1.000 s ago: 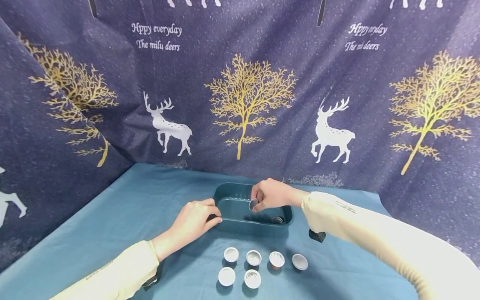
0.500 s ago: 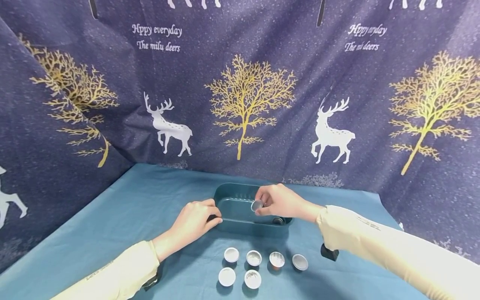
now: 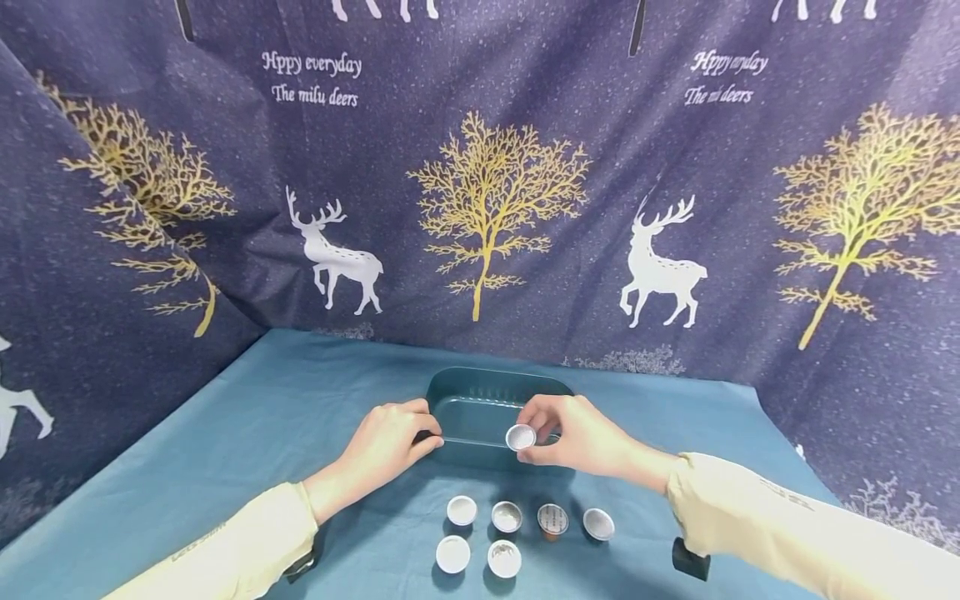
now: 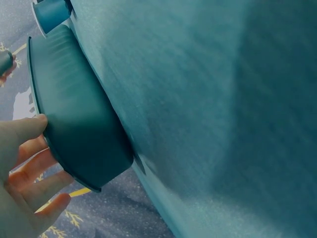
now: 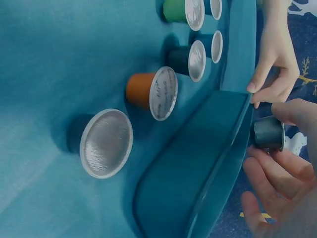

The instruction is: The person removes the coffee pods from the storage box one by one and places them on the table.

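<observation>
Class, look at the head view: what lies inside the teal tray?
The visible floor of the teal tray looks bare. The right hand, holding a foil-topped capsule, hides its right end.

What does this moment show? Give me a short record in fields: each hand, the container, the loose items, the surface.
left hand: grips the left rim of the tray
right hand: pinches a dark capsule, foil top outward, above the tray's front edge
tray: dark teal, oblong, on the tablecloth
capsules on cloth: six, foil tops up, two rows in front of the tray; one is orange
tablecloth: teal
</observation>
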Action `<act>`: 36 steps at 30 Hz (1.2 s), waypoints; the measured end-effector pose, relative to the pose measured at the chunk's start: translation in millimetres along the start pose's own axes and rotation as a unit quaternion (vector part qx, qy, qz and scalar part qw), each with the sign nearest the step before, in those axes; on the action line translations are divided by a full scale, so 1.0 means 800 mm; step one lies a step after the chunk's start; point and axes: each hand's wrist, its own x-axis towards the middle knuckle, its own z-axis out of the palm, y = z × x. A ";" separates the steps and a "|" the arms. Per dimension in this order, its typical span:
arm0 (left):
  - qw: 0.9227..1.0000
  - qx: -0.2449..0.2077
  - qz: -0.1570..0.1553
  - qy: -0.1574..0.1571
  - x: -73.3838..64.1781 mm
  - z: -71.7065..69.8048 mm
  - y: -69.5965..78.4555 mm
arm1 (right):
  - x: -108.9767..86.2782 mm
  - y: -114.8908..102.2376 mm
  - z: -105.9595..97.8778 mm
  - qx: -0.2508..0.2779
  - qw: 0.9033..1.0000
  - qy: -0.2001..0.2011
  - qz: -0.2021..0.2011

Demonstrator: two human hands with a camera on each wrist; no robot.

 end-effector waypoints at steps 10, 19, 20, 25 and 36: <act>1.000 0.000 -0.005 -0.005 0.001 -0.001 0.001 | -0.035 -0.012 0.007 0.030 0.999 0.011 -0.017; 1.000 0.002 -0.004 -0.007 -0.001 0.001 0.000 | -0.063 -0.016 0.022 0.048 0.999 -0.003 -0.024; 1.000 0.001 -0.004 -0.007 -0.001 0.001 0.000 | -0.066 -0.017 0.023 0.049 0.999 -0.003 -0.021; 1.000 0.002 -0.003 -0.004 -0.001 0.001 0.000 | -0.078 -0.019 0.027 0.025 0.999 0.016 -0.019; 1.000 0.007 -0.004 -0.002 0.000 0.000 0.001 | -0.101 -0.020 0.039 -0.016 0.999 0.028 -0.010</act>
